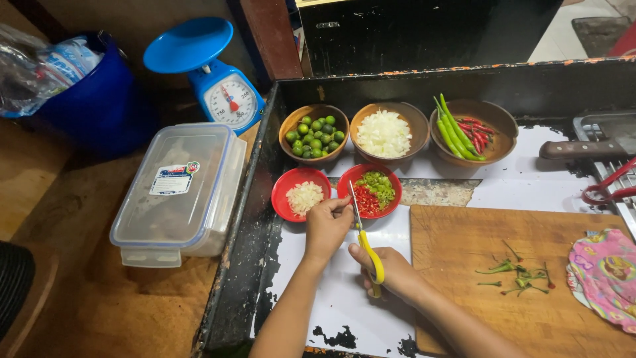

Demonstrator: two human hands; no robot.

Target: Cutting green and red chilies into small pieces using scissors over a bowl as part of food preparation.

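My right hand (396,273) grips yellow-handled scissors (366,246), their blades pointing up over a red bowl (393,181) of chopped red and green chilli. My left hand (326,225) pinches something small at the blades, right at the near rim of that bowl; what it pinches is too small to tell. Just left stands a second red bowl (282,192) holding chopped white pieces.
Behind stand three brown bowls: small limes (314,132), chopped onion (385,132), whole chillies (472,130). A wooden cutting board (464,252) carries chilli stems beside a pink cloth (606,272). A knife (583,148) lies far right. A plastic container (180,189) and blue scale (215,79) stand left.
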